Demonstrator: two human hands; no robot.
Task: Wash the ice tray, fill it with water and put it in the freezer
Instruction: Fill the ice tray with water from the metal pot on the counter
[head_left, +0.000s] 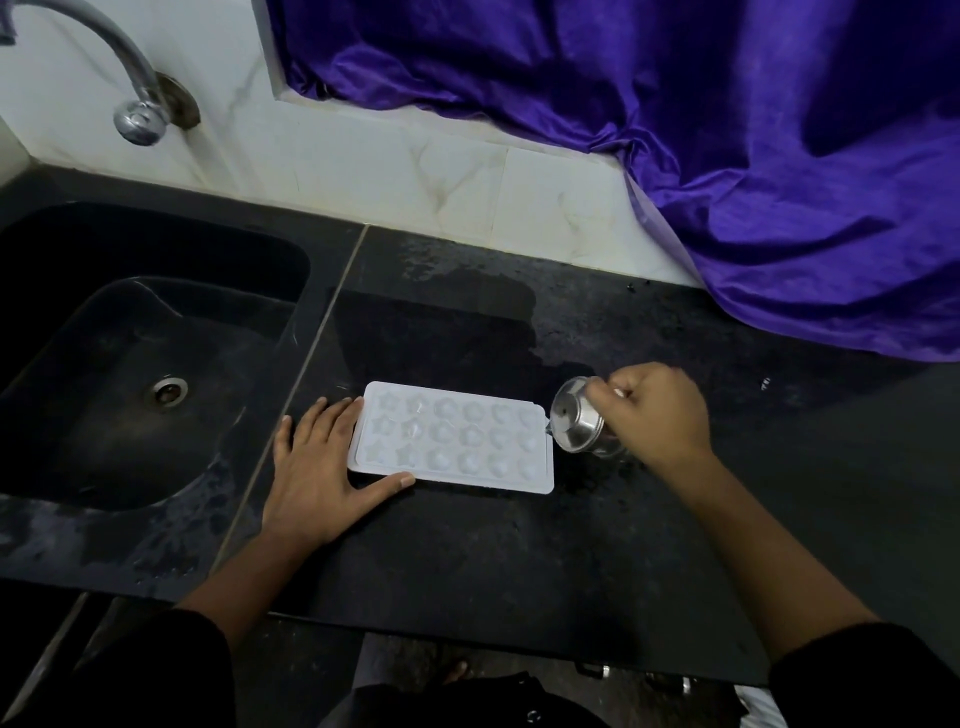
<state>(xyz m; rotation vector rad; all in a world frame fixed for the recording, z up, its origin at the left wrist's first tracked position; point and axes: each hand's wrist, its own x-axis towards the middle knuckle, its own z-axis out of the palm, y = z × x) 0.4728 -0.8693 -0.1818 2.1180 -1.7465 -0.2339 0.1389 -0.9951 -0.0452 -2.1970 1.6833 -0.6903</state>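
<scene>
the left hand (319, 467) lies flat, fingers straight, against the white plastic star-mould ice tray (452, 437) on the black stone tabletop (467, 545); the right hand (657, 415) grips a small steel cup (577, 417) tipped at the tray's right edge.

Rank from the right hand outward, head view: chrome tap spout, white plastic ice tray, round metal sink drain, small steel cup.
1. Small steel cup, held by the right hand.
2. White plastic ice tray, just left.
3. Round metal sink drain, far left.
4. Chrome tap spout, back left.
</scene>
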